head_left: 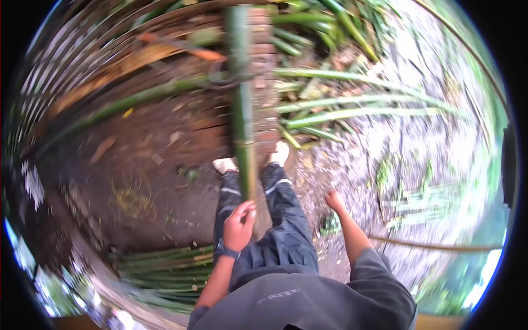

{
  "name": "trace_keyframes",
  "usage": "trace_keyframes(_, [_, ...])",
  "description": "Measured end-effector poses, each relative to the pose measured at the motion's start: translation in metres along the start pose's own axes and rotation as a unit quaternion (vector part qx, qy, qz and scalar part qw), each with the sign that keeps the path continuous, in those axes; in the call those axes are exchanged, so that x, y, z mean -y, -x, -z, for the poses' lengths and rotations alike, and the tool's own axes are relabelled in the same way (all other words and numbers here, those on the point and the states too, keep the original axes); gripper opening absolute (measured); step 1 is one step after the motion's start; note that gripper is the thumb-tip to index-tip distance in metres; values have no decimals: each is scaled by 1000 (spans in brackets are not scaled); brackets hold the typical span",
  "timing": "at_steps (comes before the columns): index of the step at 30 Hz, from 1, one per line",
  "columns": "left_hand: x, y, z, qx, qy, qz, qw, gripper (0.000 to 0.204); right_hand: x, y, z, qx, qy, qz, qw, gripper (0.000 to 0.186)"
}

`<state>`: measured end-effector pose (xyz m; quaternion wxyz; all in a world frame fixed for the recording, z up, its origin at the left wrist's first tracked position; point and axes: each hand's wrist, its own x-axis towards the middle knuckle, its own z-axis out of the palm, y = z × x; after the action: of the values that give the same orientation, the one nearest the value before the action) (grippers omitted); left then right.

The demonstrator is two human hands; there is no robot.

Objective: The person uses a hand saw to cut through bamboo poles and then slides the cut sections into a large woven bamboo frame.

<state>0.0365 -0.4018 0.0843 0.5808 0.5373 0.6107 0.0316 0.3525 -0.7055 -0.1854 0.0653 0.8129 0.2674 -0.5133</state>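
Note:
An upright-lying green bamboo pole (pixel 240 121) runs from the top of the head view down to my left hand (pixel 239 225), whose fingers are curled at its near end. The pole rests over a stack of weathered boards or bricks (pixel 262 60). My right hand (pixel 334 201) hangs out to the right, away from the pole, fingers curled; whether it holds anything is too blurred to tell. A tool with an orange handle (pixel 203 54) lies left of the pole's far part, blurred. My feet (pixel 278 153) stand either side of the pole.
Cut bamboo stems (pixel 357 113) are strewn at the upper right. A long stem (pixel 126 104) crosses on the left. A bundle of green poles (pixel 159 269) lies at the lower left. A thin curved stick (pixel 440 246) is at the right, on littered ground (pixel 352 159).

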Motion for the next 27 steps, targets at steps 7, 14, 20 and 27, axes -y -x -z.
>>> trace_keyframes(7, [10, -15, -94, 134, -133, 33, 981, 29, 16, -211, 44, -139, -237, -20, 961, 41])
trace_keyframes(14, [5, -27, -95, 128, -189, 101, 968, 27, 123, -363, 34, -85, -662, -212, 714, 48])
trace_keyframes(20, [-51, -64, -141, 146, -214, -47, 965, 31, 112, -305, 50, -69, -728, -191, 654, 38])
trace_keyframes(27, [-123, -152, -271, 187, -292, -240, 907, 54, 146, -7, 110, 63, -947, -31, 314, 38])
